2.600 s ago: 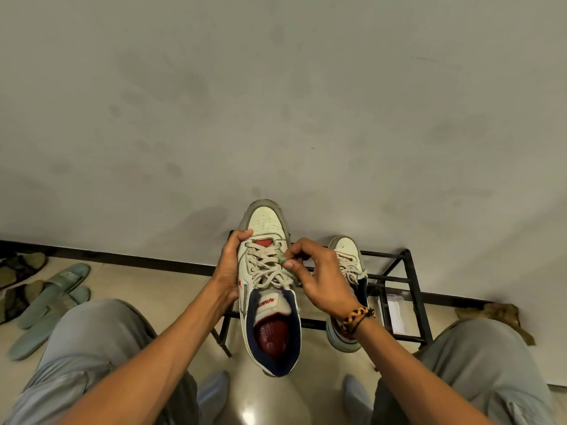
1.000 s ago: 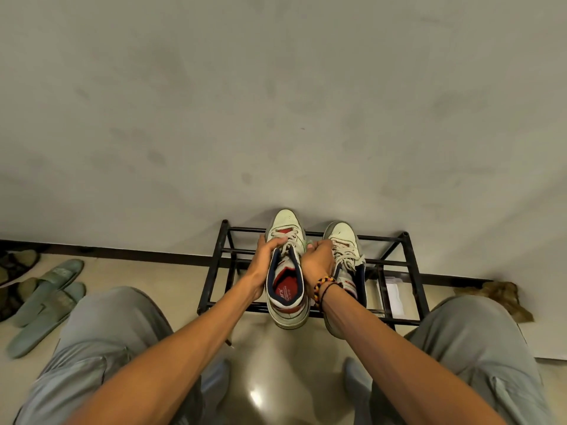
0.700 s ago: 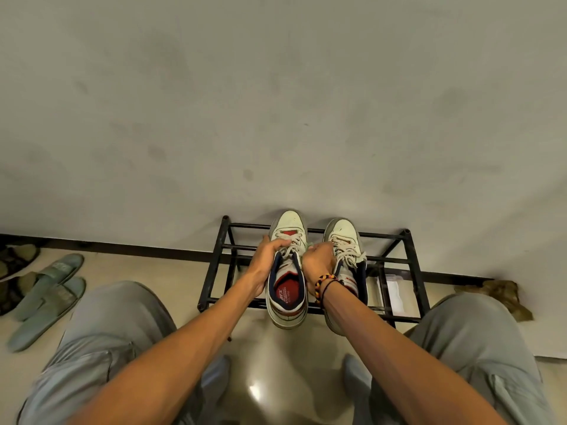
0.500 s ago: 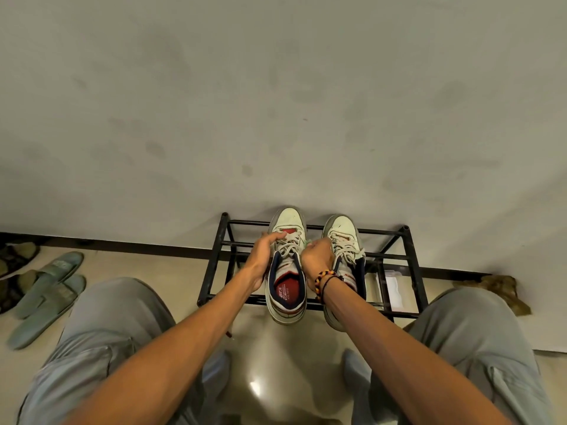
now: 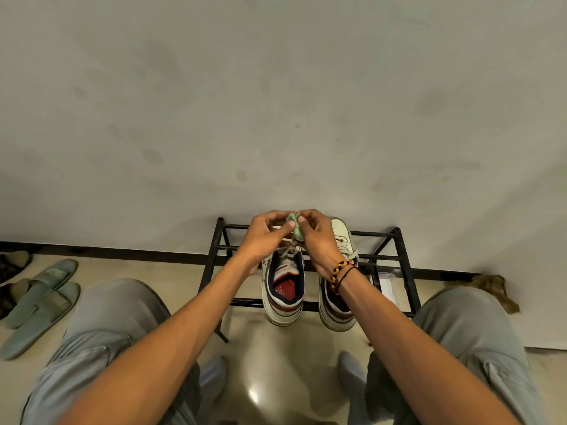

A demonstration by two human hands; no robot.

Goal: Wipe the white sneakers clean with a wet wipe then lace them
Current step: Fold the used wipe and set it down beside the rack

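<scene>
Pale green, the crumpled wet wipe (image 5: 295, 228) is pinched between the left hand (image 5: 266, 234) and right hand (image 5: 317, 237) above two white lace-up sneakers (image 5: 283, 289) on a black metal rack (image 5: 404, 268).

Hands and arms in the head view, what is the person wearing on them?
Both forearms are bare, with no sleeves showing. The left hand wears nothing that can be seen. The right hand has a braided bracelet at the wrist, in black, yellow and red, with a thin dark cord beside it. No rings or a watch can be seen on either hand.
</scene>
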